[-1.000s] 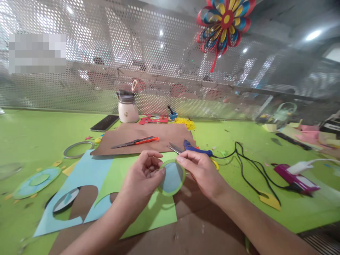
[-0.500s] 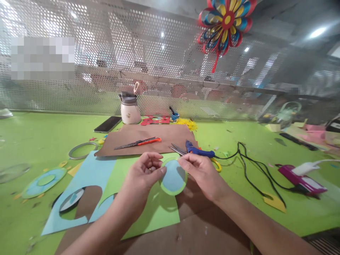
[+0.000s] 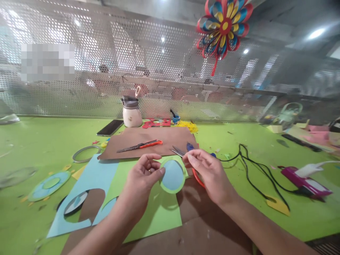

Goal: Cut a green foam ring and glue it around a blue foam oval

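A round paper disc (image 3: pixel 172 174), light blue with a light green rim, is pinched at its left edge between the thumb and fingers of my left hand (image 3: pixel 143 180). My right hand (image 3: pixel 212 177) is just right of the disc with thumb and forefinger together; whether anything is between them is hidden. Beneath the disc lies a light green sheet (image 3: pixel 156 219), beside a light blue sheet (image 3: pixel 90 177) with round cut-outs. Behind my right hand, scissors (image 3: pixel 177 151) show their blades and a red handle loop, next to a mostly hidden blue glue gun (image 3: pixel 189 146).
An orange-handled cutter (image 3: pixel 140 146) lies on brown paper (image 3: pixel 159 134). Behind stand a phone (image 3: pixel 110 128) and a white bottle (image 3: pixel 132 115). A blue paper ring piece (image 3: pixel 49 186) is at left; black cables (image 3: pixel 245 166) and a magenta power strip (image 3: pixel 305 180) are at right.
My right hand has drawn slightly right, off the disc's edge, covering more of the glue gun. My left hand keeps hold of the disc. The view has shifted slightly.
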A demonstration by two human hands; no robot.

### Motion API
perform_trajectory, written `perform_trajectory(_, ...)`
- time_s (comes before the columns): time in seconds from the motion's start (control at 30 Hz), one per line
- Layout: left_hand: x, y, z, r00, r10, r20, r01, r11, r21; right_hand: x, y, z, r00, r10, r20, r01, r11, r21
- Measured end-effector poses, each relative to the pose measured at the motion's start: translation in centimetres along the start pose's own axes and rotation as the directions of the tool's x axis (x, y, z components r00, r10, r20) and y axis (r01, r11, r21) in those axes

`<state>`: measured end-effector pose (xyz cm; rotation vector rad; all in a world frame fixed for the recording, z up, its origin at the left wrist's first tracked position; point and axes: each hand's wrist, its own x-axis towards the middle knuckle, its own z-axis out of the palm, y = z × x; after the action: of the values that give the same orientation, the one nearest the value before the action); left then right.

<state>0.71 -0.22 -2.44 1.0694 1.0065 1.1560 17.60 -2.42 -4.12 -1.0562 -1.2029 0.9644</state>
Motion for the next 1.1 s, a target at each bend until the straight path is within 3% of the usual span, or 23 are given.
perform_trajectory(0.5,0.1,0.0,0.2,0.997,0.067,-0.034,-0.07,0.994,-0.088,-0.2,-0.8,0.6,0.999,0.034,0.036,-0.029,0.991,-0.128)
perform_trajectory(1.1,0.4,-0.3,0.1,0.993,0.098,-0.061,-0.102,0.992,-0.069,-0.2,-1.3,0.5,0.999,0.046,0.01,-0.045,0.993,-0.109)
